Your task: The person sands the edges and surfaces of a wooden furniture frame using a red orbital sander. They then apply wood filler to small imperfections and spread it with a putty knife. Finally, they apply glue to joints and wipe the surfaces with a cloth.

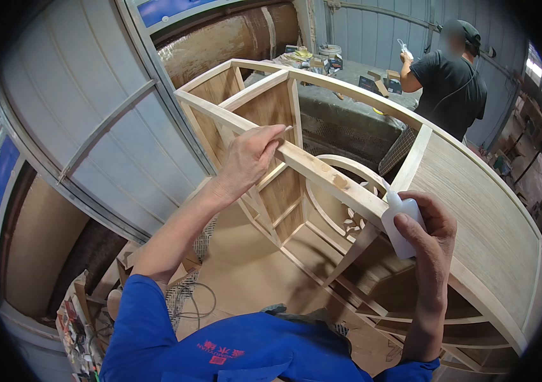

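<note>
In my right hand (pixel 435 229) is a white plastic squeeze bottle (pixel 405 228), held upright with its narrow nozzle pointing up, beside the front top rail of a wooden cabinet frame. My left hand (pixel 252 150) is at that top rail (pixel 316 164), fingers bent together over it. A small pale tip shows at the fingertips; whether it is a held piece or a fingernail I cannot tell. Light brown patches mark the rail between my hands. The unpainted cabinet frame (pixel 352 93) has inset panels, open bays and a round ring (pixel 316 205) with carved leaves.
Behind the cabinet, a person (pixel 452 90) in dark clothes holds a white object. A covered worktable (pixel 347 105) carries small boxes and a white bucket (pixel 330 50). Metal wall panels (pixel 94 95) rise at left. A cable (pixel 197 301) loops on the floor near cardboard (pixel 233 267).
</note>
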The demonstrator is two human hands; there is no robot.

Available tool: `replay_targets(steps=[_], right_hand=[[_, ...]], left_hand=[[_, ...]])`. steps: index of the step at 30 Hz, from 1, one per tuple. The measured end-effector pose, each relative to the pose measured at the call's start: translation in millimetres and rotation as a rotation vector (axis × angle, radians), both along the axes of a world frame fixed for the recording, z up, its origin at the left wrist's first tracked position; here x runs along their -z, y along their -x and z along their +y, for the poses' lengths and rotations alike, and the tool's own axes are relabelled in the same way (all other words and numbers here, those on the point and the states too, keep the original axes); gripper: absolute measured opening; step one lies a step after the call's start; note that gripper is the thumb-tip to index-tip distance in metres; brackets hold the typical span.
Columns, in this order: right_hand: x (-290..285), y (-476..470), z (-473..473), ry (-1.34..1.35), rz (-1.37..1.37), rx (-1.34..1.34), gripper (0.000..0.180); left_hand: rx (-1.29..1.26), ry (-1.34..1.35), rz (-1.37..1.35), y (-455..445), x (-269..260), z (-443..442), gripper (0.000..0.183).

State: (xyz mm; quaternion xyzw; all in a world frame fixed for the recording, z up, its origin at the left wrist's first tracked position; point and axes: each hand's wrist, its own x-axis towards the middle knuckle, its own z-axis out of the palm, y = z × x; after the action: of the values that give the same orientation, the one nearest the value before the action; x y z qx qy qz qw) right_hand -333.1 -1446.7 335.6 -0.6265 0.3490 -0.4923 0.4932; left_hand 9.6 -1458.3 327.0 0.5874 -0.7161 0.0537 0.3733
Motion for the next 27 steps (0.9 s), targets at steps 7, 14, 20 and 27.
replay_targets(steps=[7,14,20,27], right_hand=[[-1,-2,3,0.026,-0.023,0.006,0.038],[-2,1,6,0.0,-0.035,-0.017,0.038],[-1,3,2,-0.011,-0.063,-0.052,0.034],[-2,3,2,-0.005,-0.013,-0.105,0.035]], left_hand=[[0.109,0.12,-0.101,-12,29,-1,0.057],[0.275,0.258,-0.24,23,30,5,0.05],[0.274,0.244,-0.333,61,20,14,0.049],[0.125,0.104,-0.271,-5,25,1,0.052]])
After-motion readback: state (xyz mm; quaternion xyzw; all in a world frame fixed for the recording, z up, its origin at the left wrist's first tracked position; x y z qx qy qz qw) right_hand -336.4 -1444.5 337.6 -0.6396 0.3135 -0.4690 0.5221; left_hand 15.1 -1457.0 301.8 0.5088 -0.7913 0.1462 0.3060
